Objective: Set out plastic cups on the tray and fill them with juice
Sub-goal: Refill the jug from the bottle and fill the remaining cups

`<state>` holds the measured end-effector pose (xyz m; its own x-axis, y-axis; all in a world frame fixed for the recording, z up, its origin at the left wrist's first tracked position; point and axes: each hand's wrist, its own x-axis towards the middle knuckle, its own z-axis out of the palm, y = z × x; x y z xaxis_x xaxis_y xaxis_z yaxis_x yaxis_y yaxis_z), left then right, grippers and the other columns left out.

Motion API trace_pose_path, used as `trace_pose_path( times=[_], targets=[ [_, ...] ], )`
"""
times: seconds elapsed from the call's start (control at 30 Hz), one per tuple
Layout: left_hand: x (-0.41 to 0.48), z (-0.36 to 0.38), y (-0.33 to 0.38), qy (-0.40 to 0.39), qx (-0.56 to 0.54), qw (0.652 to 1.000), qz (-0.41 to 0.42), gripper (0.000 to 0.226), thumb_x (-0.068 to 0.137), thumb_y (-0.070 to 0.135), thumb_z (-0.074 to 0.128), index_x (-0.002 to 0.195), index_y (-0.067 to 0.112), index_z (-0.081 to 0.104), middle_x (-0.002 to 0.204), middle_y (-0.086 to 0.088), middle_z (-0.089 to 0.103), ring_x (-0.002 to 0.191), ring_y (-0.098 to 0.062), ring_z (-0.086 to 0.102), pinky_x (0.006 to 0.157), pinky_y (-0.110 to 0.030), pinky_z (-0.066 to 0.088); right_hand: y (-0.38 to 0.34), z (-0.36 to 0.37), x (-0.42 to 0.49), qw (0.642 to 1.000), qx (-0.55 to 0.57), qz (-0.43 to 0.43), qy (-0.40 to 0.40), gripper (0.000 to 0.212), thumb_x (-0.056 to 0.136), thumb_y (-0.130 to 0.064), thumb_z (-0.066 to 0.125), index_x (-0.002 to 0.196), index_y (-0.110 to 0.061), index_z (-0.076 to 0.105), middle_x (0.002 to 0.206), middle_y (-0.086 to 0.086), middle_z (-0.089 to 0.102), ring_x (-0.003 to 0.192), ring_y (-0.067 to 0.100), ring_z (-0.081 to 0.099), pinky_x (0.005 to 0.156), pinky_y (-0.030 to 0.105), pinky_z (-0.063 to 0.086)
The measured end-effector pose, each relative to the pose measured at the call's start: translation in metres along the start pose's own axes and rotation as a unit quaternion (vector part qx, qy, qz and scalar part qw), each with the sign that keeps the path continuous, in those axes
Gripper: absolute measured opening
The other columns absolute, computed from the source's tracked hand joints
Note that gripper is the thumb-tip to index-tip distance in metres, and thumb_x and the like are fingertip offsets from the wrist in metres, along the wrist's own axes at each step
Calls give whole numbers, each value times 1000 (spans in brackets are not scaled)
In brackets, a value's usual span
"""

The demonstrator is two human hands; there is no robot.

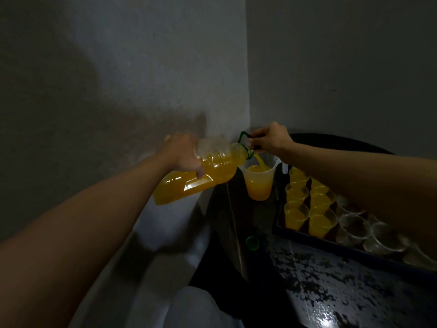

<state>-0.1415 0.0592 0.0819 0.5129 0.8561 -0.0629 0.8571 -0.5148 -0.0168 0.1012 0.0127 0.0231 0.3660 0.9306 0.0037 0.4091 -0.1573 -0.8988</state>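
I hold a large clear juice bottle (208, 171) tipped on its side, orange juice inside. My left hand (183, 153) grips its body. My right hand (269, 138) holds the green carry handle (243, 138) at its neck. Juice streams from the mouth into a translucent jug (257, 183), about half full, on the dark counter. To the right a dark tray (307, 236) carries two rows of filled plastic cups (296, 214) and several empty clear cups (354, 227). My right forearm hides part of the tray.
A green bottle cap (252, 242) lies on the speckled dark counter (331, 280) in front of the jug. Grey walls meet in a corner right behind the bottle. A dark round object (343, 143) sits behind the tray. The counter edge drops off at left.
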Motion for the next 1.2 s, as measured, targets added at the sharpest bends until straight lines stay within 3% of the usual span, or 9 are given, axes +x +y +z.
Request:
trace_pose_path(
  times=[0.1, 0.23, 0.5, 1.2],
  targets=[
    [0, -1, 1, -1, -5, 1000, -8, 88, 53, 50, 91, 129, 15, 61, 127, -9, 64, 118, -34, 58, 101, -44, 45, 0, -1, 1, 1000, 4, -5, 6, 28, 90, -8, 71, 116, 0, 69, 101, 16, 73, 79, 15, 71, 72, 24, 61],
    [-1, -4, 4, -5, -2, 1000, -15, 89, 55, 49, 90, 132, 14, 60, 127, -10, 65, 119, -34, 58, 101, -43, 45, 0, -2, 2, 1000, 9, 0, 3, 28, 90, -8, 71, 117, 1, 69, 102, 18, 73, 87, 21, 73, 79, 29, 61],
    [-2, -11, 4, -11, -3, 1000, -16, 89, 59, 47, 89, 135, 15, 57, 133, -9, 61, 123, -33, 55, 101, -42, 42, -5, -4, -1, 1000, 18, -4, -3, 27, 92, -7, 68, 118, 1, 68, 102, 13, 71, 77, 11, 69, 62, 16, 58],
    [-13, -18, -4, -7, -6, 1000, -17, 86, 61, 46, 89, 135, 13, 59, 133, -11, 62, 122, -34, 56, 102, -43, 43, -8, 2, -6, 999, 29, -23, -1, 30, 92, -8, 68, 120, 2, 68, 106, 18, 72, 86, 19, 71, 71, 22, 61]
  ],
)
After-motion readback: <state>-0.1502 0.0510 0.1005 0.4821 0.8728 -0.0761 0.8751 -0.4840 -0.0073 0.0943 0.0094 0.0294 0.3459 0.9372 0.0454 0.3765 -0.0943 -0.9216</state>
